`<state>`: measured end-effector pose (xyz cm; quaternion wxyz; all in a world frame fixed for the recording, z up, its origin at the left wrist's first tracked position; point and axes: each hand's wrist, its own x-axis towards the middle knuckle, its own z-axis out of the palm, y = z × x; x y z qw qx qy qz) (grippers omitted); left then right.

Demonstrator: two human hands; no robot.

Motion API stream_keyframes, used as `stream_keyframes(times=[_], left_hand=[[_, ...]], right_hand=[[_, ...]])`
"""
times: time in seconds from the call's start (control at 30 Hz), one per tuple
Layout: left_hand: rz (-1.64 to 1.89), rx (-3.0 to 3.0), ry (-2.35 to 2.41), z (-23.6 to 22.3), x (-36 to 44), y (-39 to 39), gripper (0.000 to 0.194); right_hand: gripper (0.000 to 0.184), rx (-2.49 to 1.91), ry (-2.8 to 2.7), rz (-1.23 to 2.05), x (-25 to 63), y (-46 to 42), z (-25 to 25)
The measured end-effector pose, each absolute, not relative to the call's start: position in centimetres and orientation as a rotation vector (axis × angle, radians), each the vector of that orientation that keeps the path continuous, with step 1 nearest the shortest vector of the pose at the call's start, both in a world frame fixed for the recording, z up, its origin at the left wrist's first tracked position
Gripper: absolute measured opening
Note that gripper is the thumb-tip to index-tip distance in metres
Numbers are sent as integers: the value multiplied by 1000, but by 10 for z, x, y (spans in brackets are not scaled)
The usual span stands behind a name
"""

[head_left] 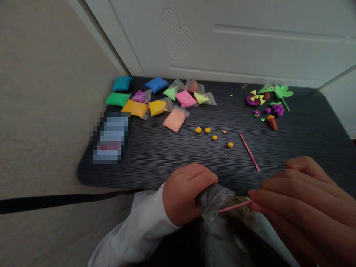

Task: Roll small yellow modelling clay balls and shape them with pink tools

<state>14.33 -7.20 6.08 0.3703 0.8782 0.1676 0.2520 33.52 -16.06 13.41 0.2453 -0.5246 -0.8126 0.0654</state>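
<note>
My left hand [187, 193] is closed around a clear plastic bag [216, 200] in front of the table's near edge. Something dark shows inside the bag beside my fingers. Between the fingertips of my right hand [302, 200] is a thin pink modelling tool [236, 206]. Its far end meets the bag's crumpled mouth; whether the tip is inside, I cannot tell. A second pink modelling tool [250, 152] lies on the table beyond my right hand. Several small yellow clay balls [207, 130] and a tiny peach clay ball [224, 132] rest left of it.
Bags of coloured clay, including a peach one [175, 119] and a blue one [156, 85], cover the dark table's [155, 155] back left. A blurred-out phone [111, 139] lies at the left edge. Shaped clay pieces, among them purple balls [278, 109], sit back right.
</note>
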Motion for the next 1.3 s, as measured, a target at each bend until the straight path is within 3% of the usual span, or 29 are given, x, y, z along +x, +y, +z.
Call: stream_keyframes(times=[0.33,0.5,0.67,0.77,0.87,1.0,1.1,1.3], left_hand=[[597,2117,447,61,144,-76,14],[508,2027,500,62,144,-77,17],[410,2020,644,61,145,-80,16],[432,2016,787,60,147,-81,14],[497,1967,791,60,147,-81,16],[510,1829,521,63,145,-77,34],[463,1748,370,64,142,-75,43],[436,1688,240,66,136,-71,67]], right_hand=[[3,-1494,-2210,473,329,-152,125],[13,-1662,-2145,641,327,-145,124],[11,-1740,-2094,811,326,-142,122],[2,-1720,-2090,714,323,-147,121],[8,-1589,-2156,511,322,-153,121],[18,-1424,-2211,387,328,-157,125],[25,-1422,-2201,520,335,-157,131],[19,-1513,-2254,688,344,-154,141]])
